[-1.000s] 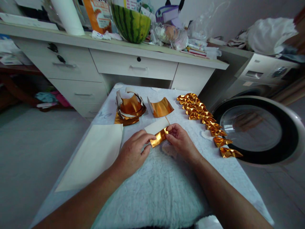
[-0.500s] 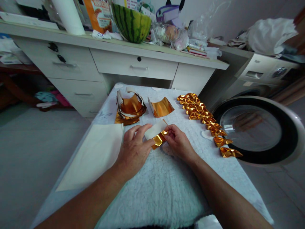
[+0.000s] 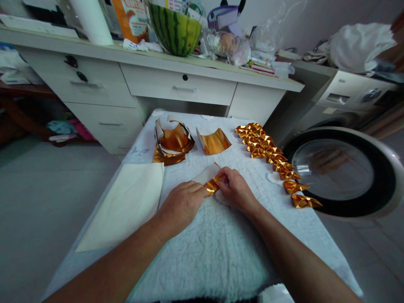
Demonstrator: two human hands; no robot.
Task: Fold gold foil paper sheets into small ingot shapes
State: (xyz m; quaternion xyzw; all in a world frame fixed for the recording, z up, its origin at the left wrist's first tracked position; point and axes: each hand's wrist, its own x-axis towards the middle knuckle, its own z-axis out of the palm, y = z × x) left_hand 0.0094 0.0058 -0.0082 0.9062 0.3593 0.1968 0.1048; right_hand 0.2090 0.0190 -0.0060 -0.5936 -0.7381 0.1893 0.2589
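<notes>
Between my hands lies a small sheet of gold foil paper (image 3: 212, 185), its near edge folded over to show gold and its far part showing the white back. My left hand (image 3: 184, 204) grips the left end of the fold, fingers closed together. On the right end, my right hand (image 3: 235, 187) pinches the same sheet with thumb and fingers. Just beyond the hands is a single curled gold foil sheet (image 3: 216, 142). Left of that sits a stack of curled foil sheets (image 3: 173, 141). Folded gold foil ingots (image 3: 271, 155) stand in a slanting row on the right.
A cream paper sheet (image 3: 126, 202) lies at the left of the cloth-covered table (image 3: 208, 252). Behind stands a white counter (image 3: 176, 90) with a cut watermelon (image 3: 175, 29) and bags on it. The open round door (image 3: 339, 168) of a washing machine is close to the table's right edge.
My left hand's fingers have drawn together; before, they were spread over the sheet. The folded gold strip looks smoother and is partly covered by my fingers. My right hand has barely shifted.
</notes>
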